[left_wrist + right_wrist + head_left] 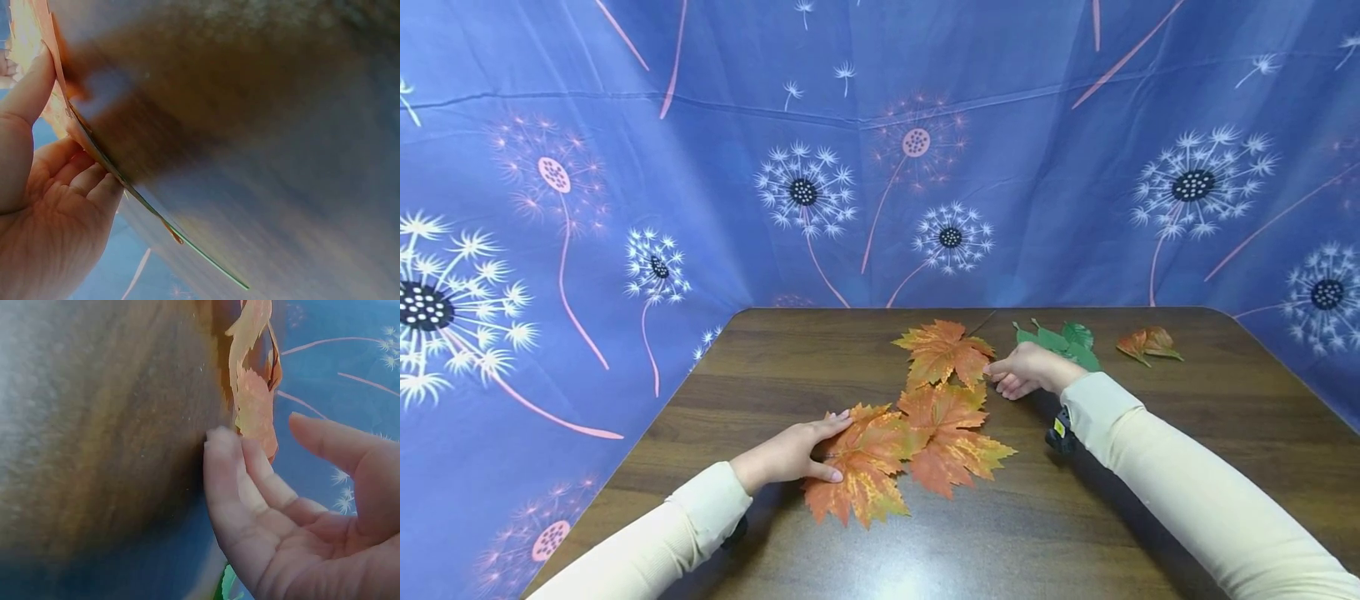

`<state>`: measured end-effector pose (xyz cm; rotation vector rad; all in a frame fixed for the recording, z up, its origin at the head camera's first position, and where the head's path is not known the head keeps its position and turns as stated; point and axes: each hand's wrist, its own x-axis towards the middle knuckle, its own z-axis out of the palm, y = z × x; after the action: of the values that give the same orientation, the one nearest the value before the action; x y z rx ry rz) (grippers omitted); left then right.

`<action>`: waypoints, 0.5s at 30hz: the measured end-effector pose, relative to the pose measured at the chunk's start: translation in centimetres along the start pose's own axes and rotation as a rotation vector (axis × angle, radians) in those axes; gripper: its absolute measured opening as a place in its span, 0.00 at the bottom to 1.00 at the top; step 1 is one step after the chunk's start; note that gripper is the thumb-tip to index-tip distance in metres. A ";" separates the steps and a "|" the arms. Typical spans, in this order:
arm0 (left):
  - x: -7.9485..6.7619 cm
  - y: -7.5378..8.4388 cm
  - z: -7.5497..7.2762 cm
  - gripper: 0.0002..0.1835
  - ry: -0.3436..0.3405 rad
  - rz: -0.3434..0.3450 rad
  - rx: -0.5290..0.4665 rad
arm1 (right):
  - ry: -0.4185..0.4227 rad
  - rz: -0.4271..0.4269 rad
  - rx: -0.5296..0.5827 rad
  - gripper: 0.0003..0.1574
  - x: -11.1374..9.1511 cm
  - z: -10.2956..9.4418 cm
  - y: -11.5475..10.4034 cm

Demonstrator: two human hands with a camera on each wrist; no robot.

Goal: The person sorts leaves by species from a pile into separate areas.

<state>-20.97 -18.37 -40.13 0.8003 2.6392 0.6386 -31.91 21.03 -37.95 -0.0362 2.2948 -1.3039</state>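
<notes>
Several large orange-and-yellow maple-like leaves lie in an overlapping group on the wooden table. My left hand [790, 450] rests on the left leaf [861, 475], thumb and fingers spread apart over it; a thin green stem [212, 261] sticks out past the hand in the left wrist view. Beside that leaf lies the middle leaf [953, 429]. At the right edge of the far leaf [942, 354] is my right hand [1033, 368]. In the right wrist view, its fingers bend loosely by the leaf edge [257, 415] and the thumb stands apart from them.
Green leaves [1060, 343] lie just beyond the right hand. Farther right is a small folded orange-brown leaf [1150, 343]. The brown wooden table [760, 367] meets a blue dandelion-print cloth [1037, 208] at its back and left edges.
</notes>
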 end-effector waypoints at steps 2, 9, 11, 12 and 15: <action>0.0 0.1 -0.1 0.46 -0.001 -0.002 -0.002 | -0.027 0.012 0.009 0.26 -0.3 0.2 0.1; -0.1 0.1 -0.1 0.45 -0.004 -0.003 -0.006 | -0.079 0.047 0.056 0.28 -1.3 1.0 0.6; -0.1 0.1 0.0 0.45 -0.003 -0.003 -0.001 | -0.090 0.057 0.054 0.29 -1.6 1.2 0.7; -0.1 0.0 0.0 0.45 -0.001 -0.002 -0.001 | -0.094 0.060 0.053 0.29 -1.7 1.4 0.6; 0.0 -0.1 0.1 0.46 0.003 -0.003 0.000 | -0.092 0.071 0.043 0.30 -2.0 1.8 0.5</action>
<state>-20.94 -18.41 -40.22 0.7951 2.6424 0.6399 -29.26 20.41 -38.29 -0.0003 2.1709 -1.2885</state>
